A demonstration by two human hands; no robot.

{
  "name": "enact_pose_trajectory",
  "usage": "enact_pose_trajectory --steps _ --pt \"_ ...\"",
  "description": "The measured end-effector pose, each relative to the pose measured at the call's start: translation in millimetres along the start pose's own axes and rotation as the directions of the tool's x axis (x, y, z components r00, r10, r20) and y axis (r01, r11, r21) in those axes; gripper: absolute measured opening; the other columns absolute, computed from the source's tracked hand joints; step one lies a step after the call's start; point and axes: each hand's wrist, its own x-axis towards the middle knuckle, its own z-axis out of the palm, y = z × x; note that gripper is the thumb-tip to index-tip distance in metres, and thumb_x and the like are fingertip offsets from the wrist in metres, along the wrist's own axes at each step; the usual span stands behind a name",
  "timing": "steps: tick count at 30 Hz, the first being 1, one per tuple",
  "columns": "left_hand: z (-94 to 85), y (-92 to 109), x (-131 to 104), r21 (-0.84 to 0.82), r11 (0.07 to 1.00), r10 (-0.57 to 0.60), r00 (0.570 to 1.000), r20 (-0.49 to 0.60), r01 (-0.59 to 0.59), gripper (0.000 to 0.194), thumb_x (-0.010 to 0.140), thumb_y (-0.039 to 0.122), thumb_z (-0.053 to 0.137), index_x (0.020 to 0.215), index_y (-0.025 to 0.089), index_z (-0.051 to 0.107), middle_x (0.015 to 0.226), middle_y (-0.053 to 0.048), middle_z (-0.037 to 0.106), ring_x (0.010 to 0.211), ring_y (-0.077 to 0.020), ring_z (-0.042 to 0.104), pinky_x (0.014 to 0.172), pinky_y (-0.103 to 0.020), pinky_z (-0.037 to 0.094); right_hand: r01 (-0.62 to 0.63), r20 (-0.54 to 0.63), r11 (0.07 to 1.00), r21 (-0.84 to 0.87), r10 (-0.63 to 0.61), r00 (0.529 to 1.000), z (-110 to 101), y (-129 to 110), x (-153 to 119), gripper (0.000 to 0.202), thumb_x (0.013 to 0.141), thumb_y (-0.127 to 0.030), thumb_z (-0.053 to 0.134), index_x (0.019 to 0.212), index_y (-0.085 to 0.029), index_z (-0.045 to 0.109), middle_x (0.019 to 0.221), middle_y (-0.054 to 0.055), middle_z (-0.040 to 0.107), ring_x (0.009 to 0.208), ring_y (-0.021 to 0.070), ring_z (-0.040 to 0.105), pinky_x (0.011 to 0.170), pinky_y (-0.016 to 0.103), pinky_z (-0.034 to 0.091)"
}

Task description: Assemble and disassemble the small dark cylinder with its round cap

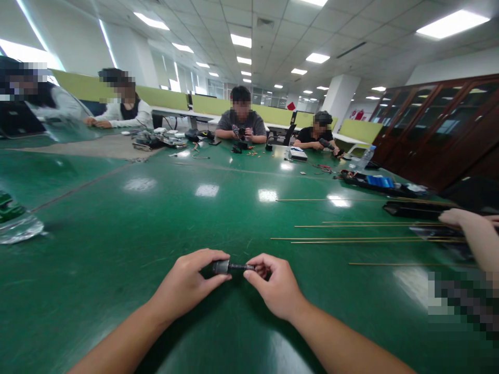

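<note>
My left hand (195,275) is closed around a short dark cylindrical part with a thin shaft (222,267), its thick body between thumb and fingers. The shaft points to the right and ends in a narrow ribbed tip. At that tip my right hand (275,283) pinches with thumb and fingertips, its other fingers curled. Both hands are just above the green table (117,270), near the middle. What exact kind of part it is, I cannot make out.
Several thin brass-coloured rods (351,239) lie to the right, where a co-worker's hand (463,221) reaches in by a black case (413,209). A clear bottle (19,228) lies at the left. A black tray (366,181) and other people occupy the far side.
</note>
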Motion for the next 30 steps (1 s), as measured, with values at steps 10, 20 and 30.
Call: enact_pose_trajectory --steps 10,20,30 --pt "-0.6 -1.6 -0.4 0.002 1.000 -0.001 1.000 0.010 0.001 0.031 0.083 0.032 0.074 0.113 0.029 0.066 0.106 0.000 0.072 0.096 -0.0167 0.068 0.089 -0.028 0.054 0.012 -0.006 1.000 -0.009 -0.012 1.000 0.1 2.5 -0.5 0.012 0.084 -0.026 0.068 0.092 -0.018 0.073 0.072 0.000 0.064 0.065 0.0134 0.055 0.060 0.024 0.042" --pt "-1.2 -2.0 -0.4 0.013 1.000 0.014 1.000 -0.006 -0.013 0.031 0.083 0.034 0.074 0.113 0.028 0.067 0.105 -0.001 0.072 0.096 -0.0178 0.069 0.088 -0.029 0.055 0.017 -0.005 1.000 -0.014 -0.017 1.000 -0.4 1.7 -0.1 0.013 0.084 -0.027 0.068 0.092 -0.018 0.073 0.072 0.000 0.064 0.064 0.0133 0.054 0.061 0.024 0.043" --pt "-0.5 -2.9 -0.1 0.016 1.000 0.022 1.000 -0.008 -0.021 0.032 0.083 0.034 0.074 0.113 0.027 0.067 0.105 -0.003 0.072 0.096 -0.0186 0.069 0.088 -0.030 0.056 0.012 -0.010 1.000 -0.009 -0.012 1.000 -0.5 0.0 -0.5 0.012 0.084 -0.026 0.068 0.091 -0.018 0.073 0.072 0.000 0.064 0.064 0.0133 0.055 0.061 0.024 0.043"
